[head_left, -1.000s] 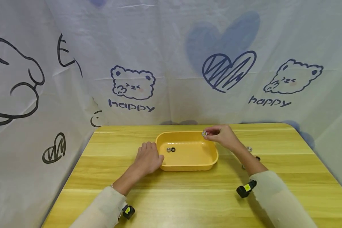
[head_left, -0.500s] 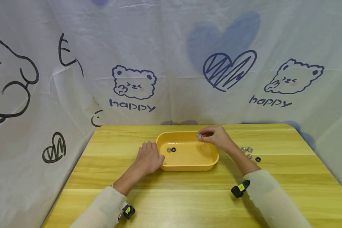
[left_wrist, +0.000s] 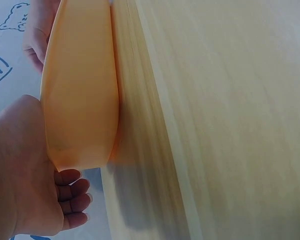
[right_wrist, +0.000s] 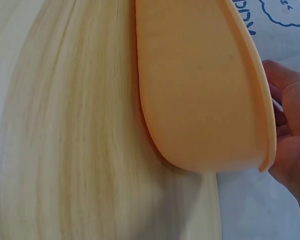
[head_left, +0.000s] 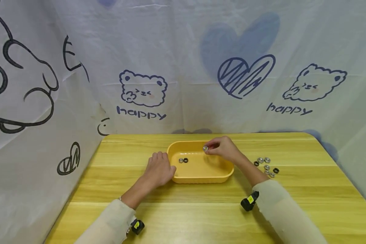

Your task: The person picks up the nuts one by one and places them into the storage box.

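A yellow oblong tray (head_left: pixel 201 178) sits mid-table. Inside it lie a silver nut (head_left: pixel 180 160) and a black nut (head_left: pixel 185 160) near its left end. My right hand (head_left: pixel 221 148) hovers over the tray's back half and pinches a silver nut (head_left: pixel 205 148) at its fingertips. My left hand (head_left: pixel 159 170) rests on the table against the tray's left end, fingers loosely curled by the rim. In the left wrist view the left hand (left_wrist: pixel 27 180) lies beside the tray wall (left_wrist: pixel 80 95). The right wrist view shows the tray's outer wall (right_wrist: pixel 200 95) and the right hand (right_wrist: pixel 290 130) behind it.
A loose cluster of several silver and black nuts (head_left: pixel 266 166) lies on the wooden table (head_left: pixel 186 210) to the right of the tray. A white printed cloth (head_left: pixel 183 67) hangs behind and along the left side. Small black devices are strapped at both wrists.
My right hand has carried the silver nut leftward and lower, from the tray's back right rim to over its middle. The left hand has stayed put.
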Demonstrator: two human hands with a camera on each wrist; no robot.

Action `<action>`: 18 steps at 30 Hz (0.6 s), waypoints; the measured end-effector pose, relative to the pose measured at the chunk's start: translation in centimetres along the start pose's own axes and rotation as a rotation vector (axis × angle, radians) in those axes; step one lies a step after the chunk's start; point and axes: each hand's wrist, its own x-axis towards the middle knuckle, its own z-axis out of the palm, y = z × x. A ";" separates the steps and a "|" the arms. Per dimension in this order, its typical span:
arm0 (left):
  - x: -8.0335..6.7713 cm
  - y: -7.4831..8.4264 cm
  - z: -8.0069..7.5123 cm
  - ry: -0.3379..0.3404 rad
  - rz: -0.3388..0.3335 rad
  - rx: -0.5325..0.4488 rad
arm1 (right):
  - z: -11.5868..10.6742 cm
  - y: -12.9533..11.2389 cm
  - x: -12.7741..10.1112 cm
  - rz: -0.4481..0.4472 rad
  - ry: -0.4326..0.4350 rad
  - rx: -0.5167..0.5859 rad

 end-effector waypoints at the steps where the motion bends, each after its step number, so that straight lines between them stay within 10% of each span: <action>1: 0.0 0.0 0.0 0.000 0.000 -0.002 | 0.1 -0.1 0.1 0.001 -0.005 -0.005; 18: 0.0 0.2 -0.1 -0.006 0.001 0.018 | 2.5 -1.0 1.7 0.005 -0.133 -0.041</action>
